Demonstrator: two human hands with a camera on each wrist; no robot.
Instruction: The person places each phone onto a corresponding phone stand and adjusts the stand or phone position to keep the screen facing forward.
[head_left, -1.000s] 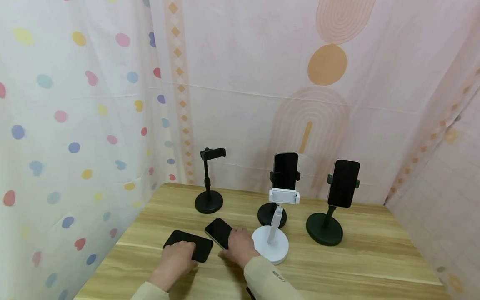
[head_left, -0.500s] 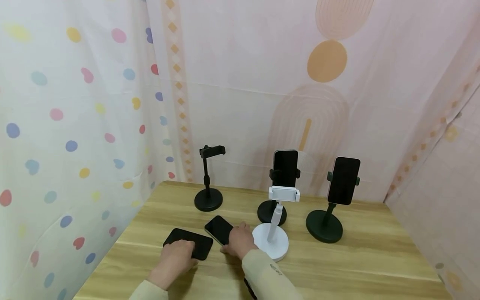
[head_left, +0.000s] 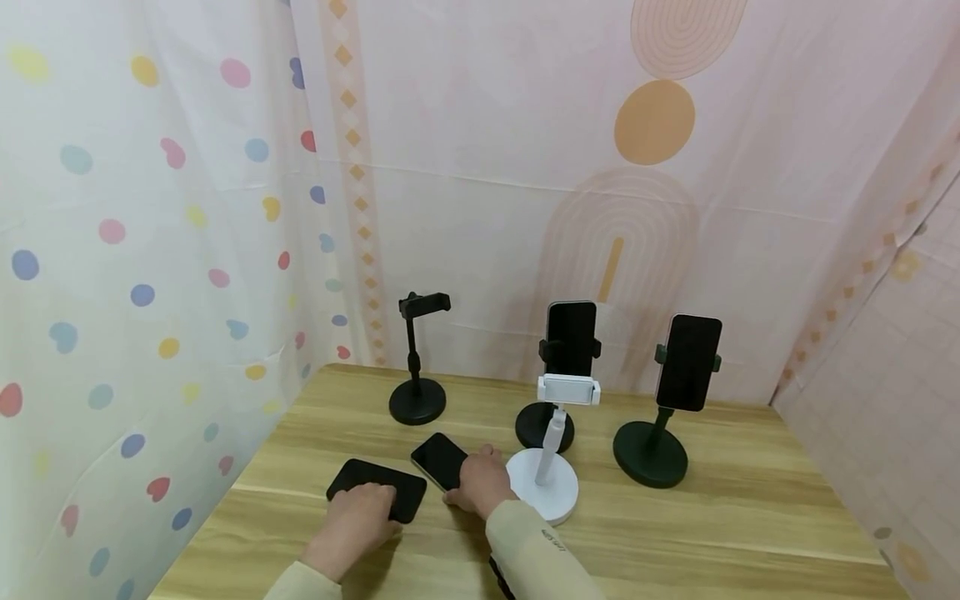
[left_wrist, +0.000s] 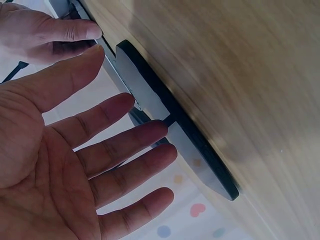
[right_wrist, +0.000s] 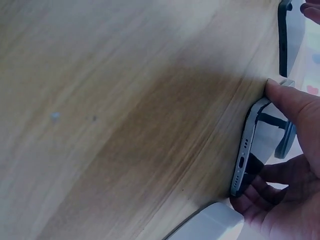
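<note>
Two dark smartphones lie screen up on the wooden table. Over the left smartphone (head_left: 408, 493) is my left hand (head_left: 352, 525); in the left wrist view its fingers (left_wrist: 125, 152) are spread and nearly straight above the glossy screen. Whether a fingertip touches the glass I cannot tell. My right hand (head_left: 483, 483) holds the right smartphone (head_left: 437, 458) across its near end. In the right wrist view the thumb (right_wrist: 285, 96) is at one edge and the other fingers curl at the opposite edge. That phone's silver edge (right_wrist: 241, 162) with its charging port rests at the tabletop.
A white phone stand (head_left: 558, 492) stands just right of my right hand. Behind it, a black stand (head_left: 525, 425) carries a phone (head_left: 572, 333). A dark green stand (head_left: 648, 458) holds another phone (head_left: 688, 362). At the back left is a black stand (head_left: 416, 404) without a phone.
The head view has tilted slightly, so the scene sits a little higher in it. Both hands and both phones keep their places on the table.
</note>
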